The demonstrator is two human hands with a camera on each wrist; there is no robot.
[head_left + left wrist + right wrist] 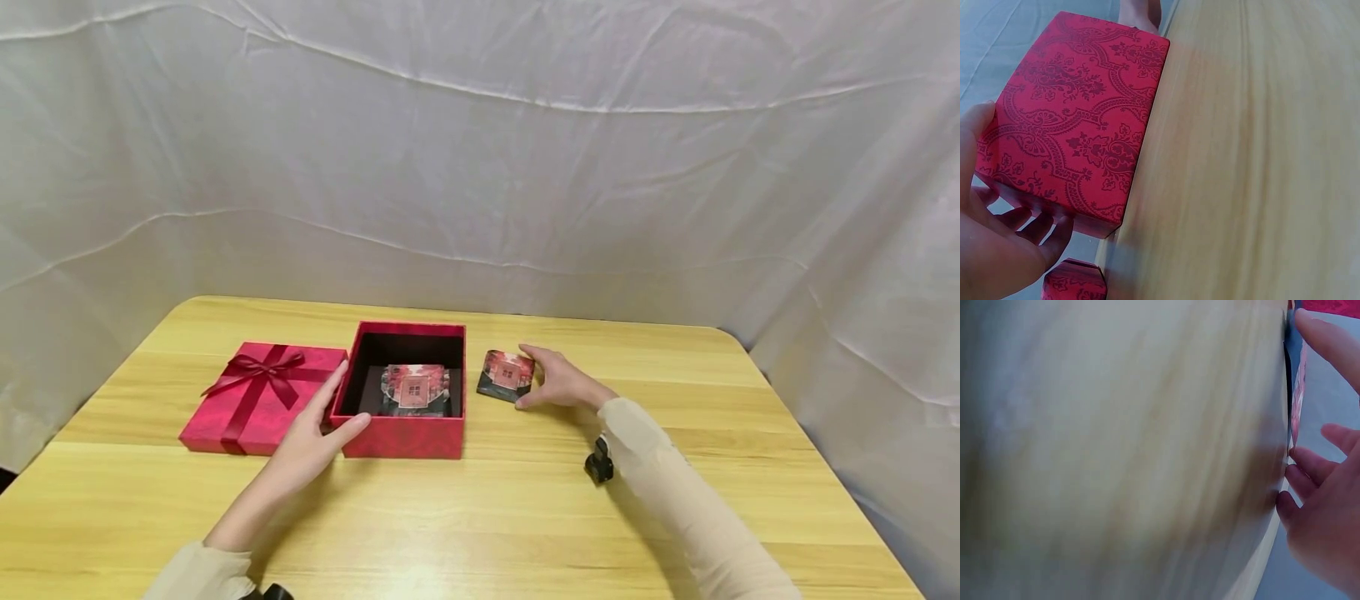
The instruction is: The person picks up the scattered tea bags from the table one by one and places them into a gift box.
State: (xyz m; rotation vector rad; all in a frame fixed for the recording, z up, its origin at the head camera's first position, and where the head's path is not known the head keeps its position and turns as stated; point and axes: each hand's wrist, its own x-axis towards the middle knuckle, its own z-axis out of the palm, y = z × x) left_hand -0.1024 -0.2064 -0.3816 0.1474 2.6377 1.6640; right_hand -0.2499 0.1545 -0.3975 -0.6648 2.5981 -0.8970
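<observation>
Wooden table (525, 517): right hand (561, 382) grip touching card (507, 374) beside red box (405, 417).

We are seeing a light yellow wooden table with rounded corners (675, 500) | a creased white fabric backdrop (525, 167) is hanging behind and around it | soft, even light is falling.
</observation>
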